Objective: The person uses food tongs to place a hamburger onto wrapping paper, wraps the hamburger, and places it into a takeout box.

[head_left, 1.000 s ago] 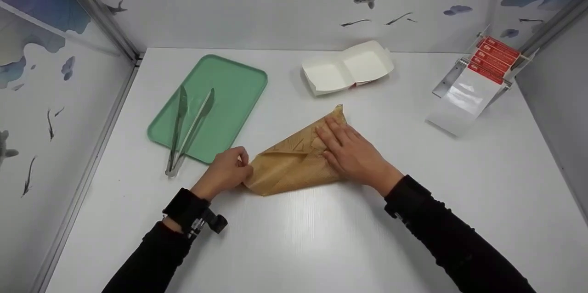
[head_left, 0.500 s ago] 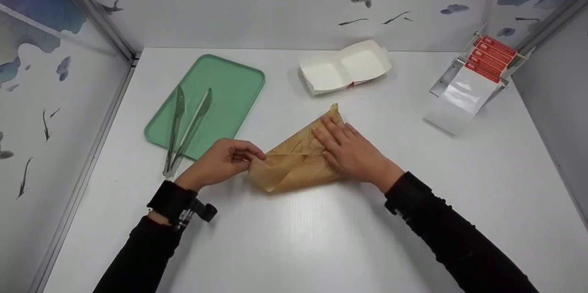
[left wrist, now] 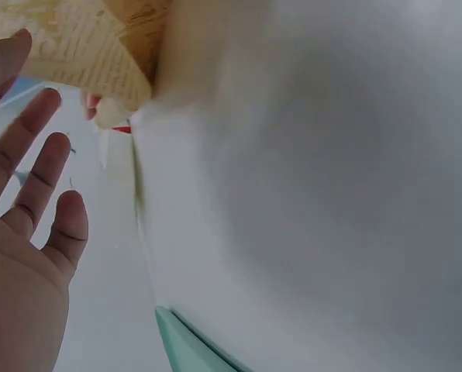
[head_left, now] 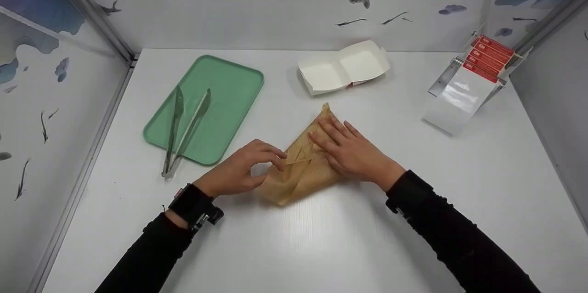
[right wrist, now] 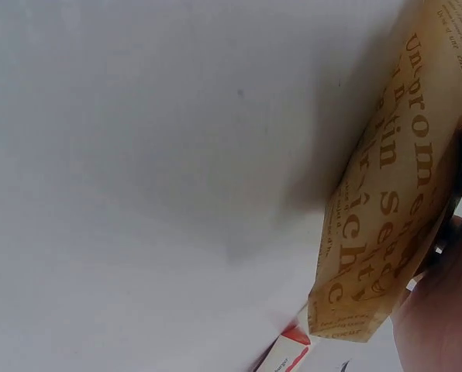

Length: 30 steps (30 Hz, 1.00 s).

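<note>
A brown printed wrapping paper [head_left: 294, 183], folded into a pointed bundle, lies on the table between the two hands. My right hand [head_left: 351, 148] rests flat on its upper right part with fingers straight. Whatever the paper may enclose is hidden. My left hand [head_left: 248, 166] is at the paper's left side; its fingertips touch the folded flap, and the thumb stands apart from them near the left edge. In the left wrist view, the fingers [left wrist: 41, 178] are spread and fairly straight beside the paper [left wrist: 84, 62]. Printed lettering shows on the paper [right wrist: 394, 178] in the right wrist view.
A green tray [head_left: 229, 100] lies at the left, with metal tongs [head_left: 172, 146] across its near edge. An opened white carton [head_left: 344, 68] sits at the back. At the right stands a holder with red-and-white labels [head_left: 482, 72]. Printed walls [head_left: 275, 13] border the table.
The left hand, which pinched the paper's left edge, has moved right and its thumb has parted from the fingers. The left flap is folded further inward. The right hand has stayed on the paper.
</note>
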Available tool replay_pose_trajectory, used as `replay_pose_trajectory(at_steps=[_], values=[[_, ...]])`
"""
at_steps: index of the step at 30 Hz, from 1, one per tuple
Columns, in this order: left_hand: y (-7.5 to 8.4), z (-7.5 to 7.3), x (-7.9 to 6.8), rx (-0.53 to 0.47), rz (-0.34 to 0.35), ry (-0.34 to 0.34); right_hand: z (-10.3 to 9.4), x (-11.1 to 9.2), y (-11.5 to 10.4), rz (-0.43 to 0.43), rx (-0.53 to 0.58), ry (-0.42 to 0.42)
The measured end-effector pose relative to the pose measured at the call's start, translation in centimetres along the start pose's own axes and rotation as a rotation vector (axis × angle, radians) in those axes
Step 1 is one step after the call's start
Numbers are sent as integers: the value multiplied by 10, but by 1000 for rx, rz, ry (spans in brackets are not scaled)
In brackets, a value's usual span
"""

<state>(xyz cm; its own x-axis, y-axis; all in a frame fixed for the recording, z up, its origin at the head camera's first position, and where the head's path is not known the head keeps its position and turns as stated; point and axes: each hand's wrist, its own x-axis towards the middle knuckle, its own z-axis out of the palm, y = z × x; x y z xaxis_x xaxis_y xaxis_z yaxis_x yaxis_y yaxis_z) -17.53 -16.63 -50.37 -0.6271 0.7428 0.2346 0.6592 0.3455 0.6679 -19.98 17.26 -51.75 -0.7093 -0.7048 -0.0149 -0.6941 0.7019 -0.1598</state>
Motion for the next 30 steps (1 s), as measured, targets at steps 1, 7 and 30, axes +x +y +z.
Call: replay_pose_trajectory(at_steps=[1,7,30], values=[[-1,3,-2,36,22,-1,0,0,0,0,-8,-3],[-5,24,-14,448,215,1,2,-1,-1,-7,8,14],[19,17,36,93,72,-226,6,0,-2,-30,-20,44]])
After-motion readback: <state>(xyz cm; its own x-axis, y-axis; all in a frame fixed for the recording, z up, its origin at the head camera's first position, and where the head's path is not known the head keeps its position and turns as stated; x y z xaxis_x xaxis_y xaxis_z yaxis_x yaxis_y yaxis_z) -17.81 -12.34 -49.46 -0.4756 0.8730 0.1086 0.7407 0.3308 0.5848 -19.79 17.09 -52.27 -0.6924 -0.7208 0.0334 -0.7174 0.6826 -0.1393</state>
